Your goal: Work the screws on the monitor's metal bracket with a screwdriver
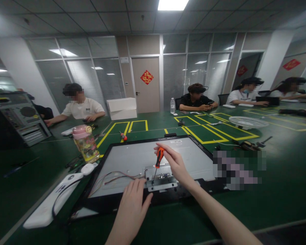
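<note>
A flat monitor panel [132, 153] with a black frame lies back side up on the green table in front of me. Near its front edge sits a metal bracket [162, 187] with connector ports. My right hand [174, 161] holds an orange and black screwdriver [159, 156] by the handle, tilted, its shaft pointing down at the bracket's left part. Whether the tip sits in a screw is too small to tell. My left hand [134, 200] lies on the panel's front edge, left of the bracket, fingers stretched out. Thin wires [117, 176] run leftward from the bracket.
Left of the panel are a white power strip [53, 200] and a pink-lidded bottle [85, 144]. An open computer case [21, 115] stands far left. A small red screwdriver [123, 136] lies behind the panel, a blurred-out item [238, 172] right of it. Several people sit across the table.
</note>
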The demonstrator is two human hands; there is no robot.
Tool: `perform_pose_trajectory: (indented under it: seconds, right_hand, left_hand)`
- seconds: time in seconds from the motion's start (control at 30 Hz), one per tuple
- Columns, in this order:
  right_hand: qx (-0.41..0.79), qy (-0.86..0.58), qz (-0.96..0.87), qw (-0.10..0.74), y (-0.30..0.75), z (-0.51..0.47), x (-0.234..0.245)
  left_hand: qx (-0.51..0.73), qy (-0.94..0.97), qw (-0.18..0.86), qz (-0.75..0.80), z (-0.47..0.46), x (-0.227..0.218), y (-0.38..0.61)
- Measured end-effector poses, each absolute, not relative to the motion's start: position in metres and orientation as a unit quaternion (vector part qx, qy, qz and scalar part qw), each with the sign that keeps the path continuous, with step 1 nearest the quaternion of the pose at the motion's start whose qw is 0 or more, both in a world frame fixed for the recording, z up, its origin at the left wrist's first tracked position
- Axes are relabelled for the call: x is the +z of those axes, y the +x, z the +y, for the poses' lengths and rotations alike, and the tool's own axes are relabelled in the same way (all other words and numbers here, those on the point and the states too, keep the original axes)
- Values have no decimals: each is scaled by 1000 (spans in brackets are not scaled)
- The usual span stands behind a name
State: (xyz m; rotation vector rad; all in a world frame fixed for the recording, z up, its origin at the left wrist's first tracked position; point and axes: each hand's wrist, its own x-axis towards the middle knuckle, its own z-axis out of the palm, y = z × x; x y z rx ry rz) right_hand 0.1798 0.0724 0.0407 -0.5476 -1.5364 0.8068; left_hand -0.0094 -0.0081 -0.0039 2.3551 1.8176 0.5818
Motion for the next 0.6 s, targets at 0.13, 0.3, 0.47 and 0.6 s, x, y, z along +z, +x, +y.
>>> perform_pose_trajectory:
  seconds: [0.13, 0.3, 0.47, 0.6]
  right_hand:
    - [353, -254, -650, 623, 179, 76, 39]
    - [278, -289, -641, 654, 178, 79, 35]
    - [258, -286, -664, 641, 180, 76, 33]
    - [266, -277, -674, 632, 179, 74, 32]
  left_hand:
    - [193, 778, 52, 596, -9, -3, -9]
    - [204, 780, 27, 591, -7, -6, -9]
    - [199, 778, 41, 595, -8, -7, -10]
    - [196, 780, 37, 594, -10, -5, -9]
